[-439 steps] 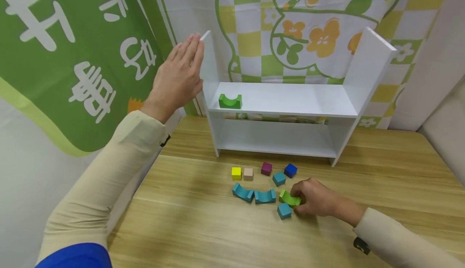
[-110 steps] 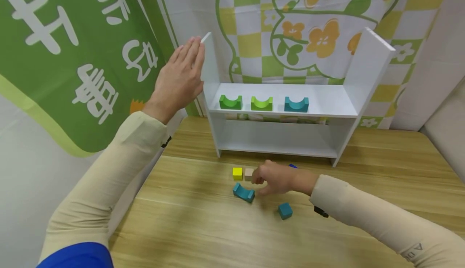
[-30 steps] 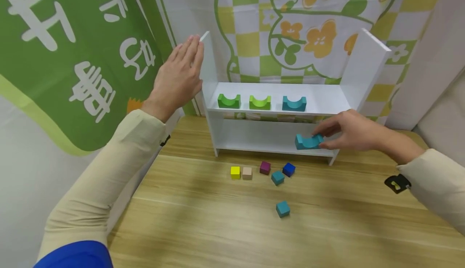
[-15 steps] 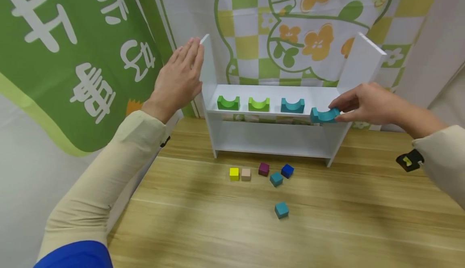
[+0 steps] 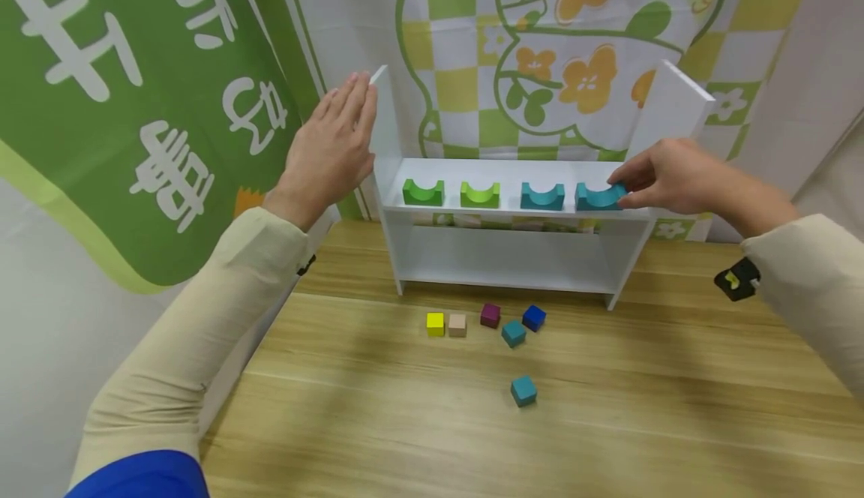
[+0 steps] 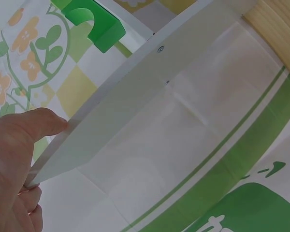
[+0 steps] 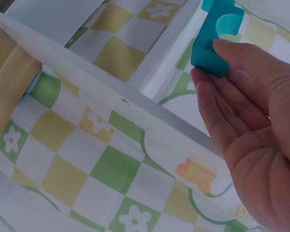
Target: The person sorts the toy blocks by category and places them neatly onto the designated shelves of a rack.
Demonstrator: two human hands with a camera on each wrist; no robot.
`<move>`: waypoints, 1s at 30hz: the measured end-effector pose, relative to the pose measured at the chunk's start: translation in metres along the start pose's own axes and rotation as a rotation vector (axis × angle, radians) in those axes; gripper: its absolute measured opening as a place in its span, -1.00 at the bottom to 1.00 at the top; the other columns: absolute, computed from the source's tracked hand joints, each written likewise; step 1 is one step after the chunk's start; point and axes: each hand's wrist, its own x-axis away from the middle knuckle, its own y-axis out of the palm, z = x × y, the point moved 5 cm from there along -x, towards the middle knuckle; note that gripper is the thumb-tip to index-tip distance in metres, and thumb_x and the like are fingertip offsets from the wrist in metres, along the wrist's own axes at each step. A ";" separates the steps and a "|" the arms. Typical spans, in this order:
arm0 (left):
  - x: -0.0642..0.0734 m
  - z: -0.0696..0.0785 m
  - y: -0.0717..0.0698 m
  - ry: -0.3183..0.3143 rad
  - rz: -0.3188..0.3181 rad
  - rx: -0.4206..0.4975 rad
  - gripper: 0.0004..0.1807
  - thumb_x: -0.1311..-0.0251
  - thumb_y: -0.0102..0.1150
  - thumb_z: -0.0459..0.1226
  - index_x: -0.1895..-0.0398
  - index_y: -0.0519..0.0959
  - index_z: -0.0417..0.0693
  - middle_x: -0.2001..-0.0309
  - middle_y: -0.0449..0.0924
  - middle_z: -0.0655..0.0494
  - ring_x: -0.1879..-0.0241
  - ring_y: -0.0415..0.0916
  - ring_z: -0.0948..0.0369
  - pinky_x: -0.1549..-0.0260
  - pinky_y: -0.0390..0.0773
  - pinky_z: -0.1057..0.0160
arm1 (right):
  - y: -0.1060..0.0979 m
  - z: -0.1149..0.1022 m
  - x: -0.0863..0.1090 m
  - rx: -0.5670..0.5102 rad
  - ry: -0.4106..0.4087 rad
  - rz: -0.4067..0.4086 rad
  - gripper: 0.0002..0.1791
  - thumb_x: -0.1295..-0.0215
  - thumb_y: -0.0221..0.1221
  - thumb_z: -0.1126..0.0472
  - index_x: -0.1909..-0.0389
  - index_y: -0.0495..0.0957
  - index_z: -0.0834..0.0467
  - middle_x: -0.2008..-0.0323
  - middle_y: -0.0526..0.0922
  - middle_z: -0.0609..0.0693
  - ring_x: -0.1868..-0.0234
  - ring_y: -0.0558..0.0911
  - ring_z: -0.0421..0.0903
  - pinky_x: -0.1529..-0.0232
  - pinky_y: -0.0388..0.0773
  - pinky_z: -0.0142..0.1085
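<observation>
My right hand (image 5: 682,179) pinches a turquoise arch block (image 5: 597,196) by its right end, at the right of the upper shelf board. In the right wrist view that arch block (image 7: 215,41) lies between thumb and fingers. My left hand (image 5: 331,149) holds the left side panel (image 6: 121,101) of the white shelf (image 5: 513,258), thumb on one side of it and fingers on the other. Left of the held block, a green arch block (image 5: 424,193), a lime arch block (image 5: 480,196) and another turquoise arch block (image 5: 542,196) stand in a row, hollows up.
On the wooden table (image 5: 378,423) before the shelf lie a yellow cube (image 5: 435,324), a beige cube (image 5: 457,325), a purple cube (image 5: 490,315), a blue cube (image 5: 534,318) and a teal cube (image 5: 514,333). Nearer is a second teal cube (image 5: 523,391). Patterned cloth (image 5: 459,48) hangs behind.
My right hand has lifted the second turquoise arch block from the table to the upper board's right end. Earlier, the lime and first turquoise blocks moved there too. The left hand stays put.
</observation>
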 end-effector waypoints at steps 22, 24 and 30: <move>-0.002 0.001 0.002 0.001 0.000 0.005 -0.07 -0.53 0.08 -0.17 -0.67 -0.19 -0.45 -0.71 -0.23 -0.36 -0.72 -0.17 -0.18 -0.71 -0.08 -0.08 | 0.010 0.003 -0.016 0.076 0.043 -0.093 -0.53 -0.35 0.38 0.26 -0.22 0.64 0.39 -0.04 0.79 0.30 -0.05 0.79 0.21 -0.06 0.75 0.10; -0.002 0.000 0.002 0.001 -0.001 0.005 -0.07 -0.53 0.08 -0.17 -0.67 -0.19 -0.45 -0.71 -0.22 -0.36 -0.72 -0.17 -0.18 -0.71 -0.08 -0.08 | 0.011 0.003 -0.016 0.085 0.045 -0.102 -0.52 -0.35 0.39 0.26 -0.22 0.63 0.40 -0.04 0.79 0.31 -0.05 0.78 0.21 -0.07 0.75 0.11; -0.002 0.000 0.001 -0.001 0.002 0.002 -0.07 -0.53 0.08 -0.18 -0.67 -0.19 -0.45 -0.71 -0.22 -0.37 -0.72 -0.16 -0.19 -0.72 -0.08 -0.07 | 0.008 -0.001 -0.016 0.104 0.020 -0.097 -0.47 -0.35 0.38 0.27 -0.26 0.58 0.44 -0.14 0.72 0.39 -0.13 0.73 0.31 -0.14 0.71 0.16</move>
